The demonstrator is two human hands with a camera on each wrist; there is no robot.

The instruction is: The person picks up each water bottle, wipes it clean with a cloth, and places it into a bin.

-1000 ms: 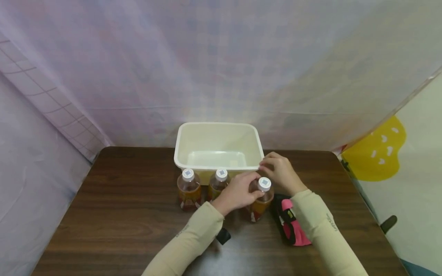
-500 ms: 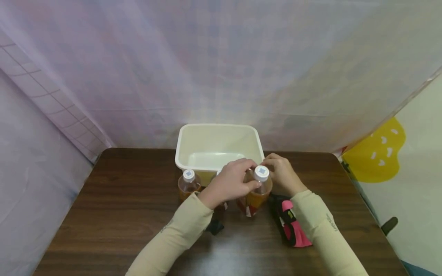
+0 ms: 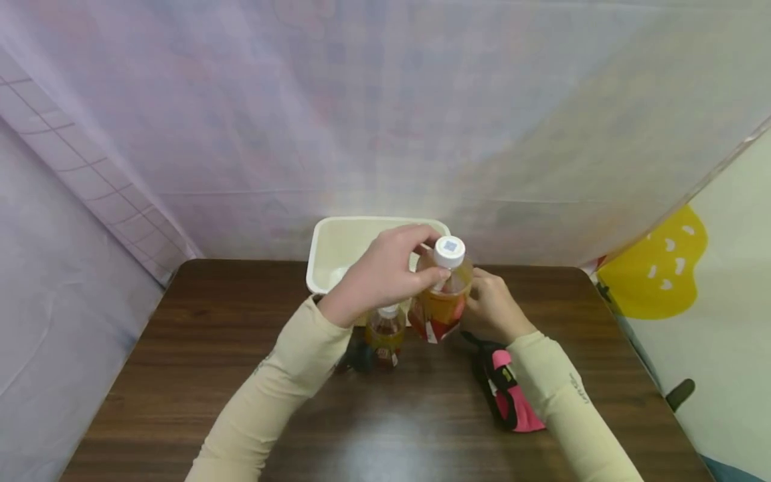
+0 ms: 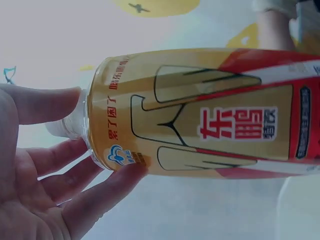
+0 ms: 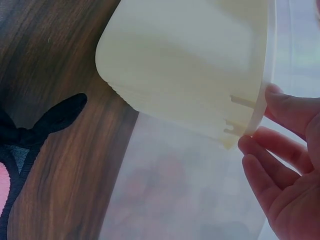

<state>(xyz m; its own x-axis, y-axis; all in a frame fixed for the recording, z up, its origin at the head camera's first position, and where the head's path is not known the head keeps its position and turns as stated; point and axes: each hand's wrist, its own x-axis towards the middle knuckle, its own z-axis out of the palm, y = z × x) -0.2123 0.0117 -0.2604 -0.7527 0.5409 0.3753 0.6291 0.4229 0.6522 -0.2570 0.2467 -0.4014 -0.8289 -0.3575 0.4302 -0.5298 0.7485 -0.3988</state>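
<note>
My left hand grips a drink bottle around its neck, just below the white cap. The bottle is raised upright in front of the white plastic basin and overlaps its right side in the head view. Its gold and red label fills the left wrist view. My right hand pinches the rim of the basin at a corner between thumb and fingers. In the head view that pinch is partly hidden behind the raised bottle.
A second bottle stands on the brown table before the basin. A third bottle is mostly hidden by my left forearm. A pink and black fabric item lies near my right forearm. A curtain hangs behind the table.
My left hand has lifted the right-hand bottle off the table, up and toward the basin. The left forearm now covers the leftmost bottle. My right hand has stayed at the basin's rim.
</note>
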